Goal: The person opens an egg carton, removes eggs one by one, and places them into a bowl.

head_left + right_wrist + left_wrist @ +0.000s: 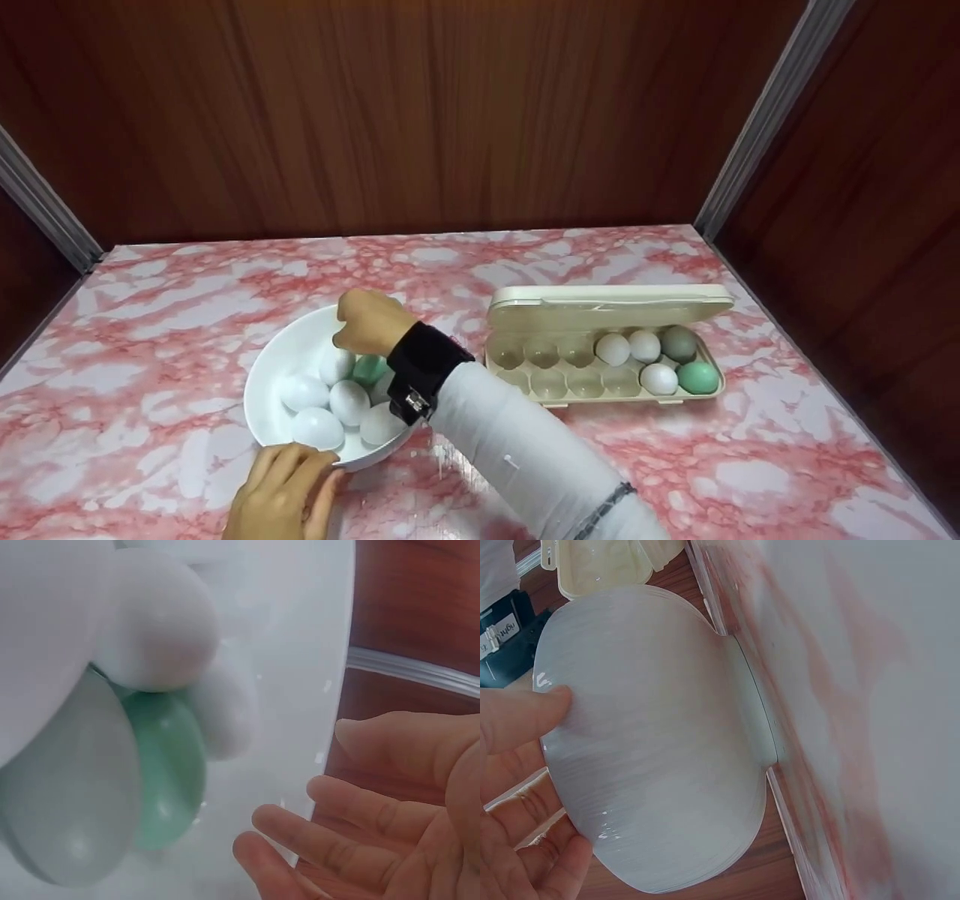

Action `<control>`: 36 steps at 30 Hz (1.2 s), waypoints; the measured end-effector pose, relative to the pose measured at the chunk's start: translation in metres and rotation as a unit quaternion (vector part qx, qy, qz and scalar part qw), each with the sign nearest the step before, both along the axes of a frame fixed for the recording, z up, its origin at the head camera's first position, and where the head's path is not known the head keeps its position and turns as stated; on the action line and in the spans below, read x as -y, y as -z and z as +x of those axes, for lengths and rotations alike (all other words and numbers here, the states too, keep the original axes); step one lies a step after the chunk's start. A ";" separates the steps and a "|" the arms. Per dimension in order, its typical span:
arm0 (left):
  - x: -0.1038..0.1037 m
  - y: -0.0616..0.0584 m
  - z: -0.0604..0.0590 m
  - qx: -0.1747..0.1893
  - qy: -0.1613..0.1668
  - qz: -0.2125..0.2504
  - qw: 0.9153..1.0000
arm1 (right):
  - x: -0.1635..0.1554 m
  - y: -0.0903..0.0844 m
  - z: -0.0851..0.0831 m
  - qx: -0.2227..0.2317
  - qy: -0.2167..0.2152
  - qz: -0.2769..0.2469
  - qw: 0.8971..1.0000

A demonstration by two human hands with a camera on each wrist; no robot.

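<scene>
The white bowl [281,375] was placed on the pink and white table [150,375], on the left side, close to the front edge. White eggs [349,401] were piled in it, and one green egg [369,369] was tucked among them, toward the back right.

The left hand [281,495] was laid against the front of the bowl, at the rim. In the left wrist view its fingers [521,720] were seen pressed flat on the outer wall of the bowl [660,750], fairly straight and not curled round anything.

The right hand [371,321] was held over the back part of the bowl, just above the eggs. In the right wrist view its fingers [330,840] were seen spread loose, with nothing held in them. They were close to the green egg [169,765] and to the white eggs [157,622] beside it, but not touching them. A black band [420,367] was worn on that wrist, above a white sleeve [525,457].

An egg box [600,352] was set on the table to the right of the bowl, a little apart from it, with its lid lifted up at the back. Five eggs were sat in the cups at its right end: three white, one grey and one green. The other cups that could be seen were left bare.

Brown wooden walls [450,112] were stood behind the table and at both sides.
</scene>
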State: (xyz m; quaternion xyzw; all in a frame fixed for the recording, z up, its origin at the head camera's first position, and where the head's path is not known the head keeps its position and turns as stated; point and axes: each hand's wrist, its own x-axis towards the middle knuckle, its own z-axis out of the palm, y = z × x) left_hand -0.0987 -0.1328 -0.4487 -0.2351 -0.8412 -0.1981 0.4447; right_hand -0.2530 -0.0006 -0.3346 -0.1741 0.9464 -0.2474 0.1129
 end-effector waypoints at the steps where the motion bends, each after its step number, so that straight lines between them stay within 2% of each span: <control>1: 0.000 0.000 0.001 0.002 -0.001 0.000 1.000 | -0.001 -0.001 0.001 -0.001 -0.001 -0.003 1.000; 11: 0.000 -0.002 0.002 0.014 -0.002 0.002 1.000 | -0.020 -0.015 0.009 -0.025 -0.016 -0.044 0.999; 19: -0.001 -0.003 0.002 0.018 -0.004 0.000 1.000 | -0.048 -0.022 0.021 -0.034 -0.008 -0.090 0.995; 28: -0.001 -0.002 0.003 0.027 -0.010 0.004 1.000 | -0.094 -0.014 0.040 -0.048 -0.020 -0.158 0.986; 36: -0.002 0.000 0.002 0.007 -0.005 0.014 1.000 | -0.140 -0.002 0.057 -0.048 0.004 -0.206 0.977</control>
